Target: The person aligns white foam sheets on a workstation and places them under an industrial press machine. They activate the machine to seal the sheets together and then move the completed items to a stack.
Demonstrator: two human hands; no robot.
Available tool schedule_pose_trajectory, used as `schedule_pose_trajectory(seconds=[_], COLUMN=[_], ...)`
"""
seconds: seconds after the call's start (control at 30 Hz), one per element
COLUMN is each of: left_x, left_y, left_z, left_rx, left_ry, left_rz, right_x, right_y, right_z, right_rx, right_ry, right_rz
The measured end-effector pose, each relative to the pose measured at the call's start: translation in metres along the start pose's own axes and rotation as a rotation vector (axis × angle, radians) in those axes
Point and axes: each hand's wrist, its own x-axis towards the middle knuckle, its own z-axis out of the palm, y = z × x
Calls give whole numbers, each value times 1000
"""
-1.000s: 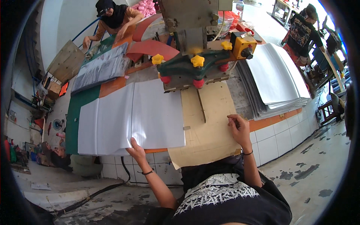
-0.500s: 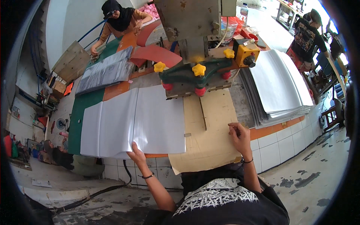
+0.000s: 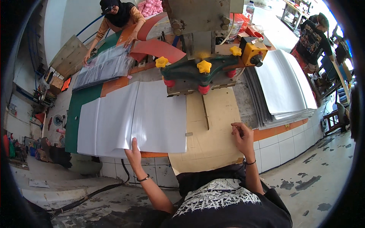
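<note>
My left hand point(image 3: 133, 155) grips the near edge of a glossy white plastic sheet point(image 3: 159, 125), thumb on top and the other fingers partly hidden beneath. The sheet is creased and lifts slightly there. Over the right edge of a tan board point(image 3: 216, 148) is my right hand point(image 3: 243, 140), its fingers curled together; whatever they may hold is too small to make out. A thin dark metal strip point(image 3: 205, 112) lies on the board. Above the board's far end stands a press head point(image 3: 203, 76) with yellow star knobs and red feet.
A thick stack of white sheets point(image 3: 283, 83) lies to the right, beside a yellow control box point(image 3: 254, 53). At the far left, a co-worker point(image 3: 118, 17) reaches over a pile of clear plastic sheets point(image 3: 102, 68). Red curved flaps point(image 3: 159, 50) stick out left of the press.
My left hand has shifted slightly left along the sheet's edge, lifting it a little. My right hand stays put. The co-worker now leans in with both hands at the clear pile.
</note>
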Motion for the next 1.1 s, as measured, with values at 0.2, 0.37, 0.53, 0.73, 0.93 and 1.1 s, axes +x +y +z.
schedule_pose_trajectory(seconds=[0.2,0.37,0.53,0.73,0.93,1.1], left_x=[7,4,2,-2,-7,-33], left_y=[27,44,15,26,17,43], left_z=[8,3,8,18,21,27], left_rx=[-553,-714,-797,-1136,-1244,-966], left_ry=[231,241,252,46,-3,153], left_rz=[-165,-223,-258,-228,-289,-367], right_x=[1,3,25,1,21,13], right_y=[4,-52,-220,-289,-316,-301], right_z=[-2,-21,-65,-25,-19,-31], right_rx=[17,152,147,34,230,-114], right_ry=[-53,-264,-775,-538,-820,-791], right_rz=[28,118,-726,-1114,-1124,-893])
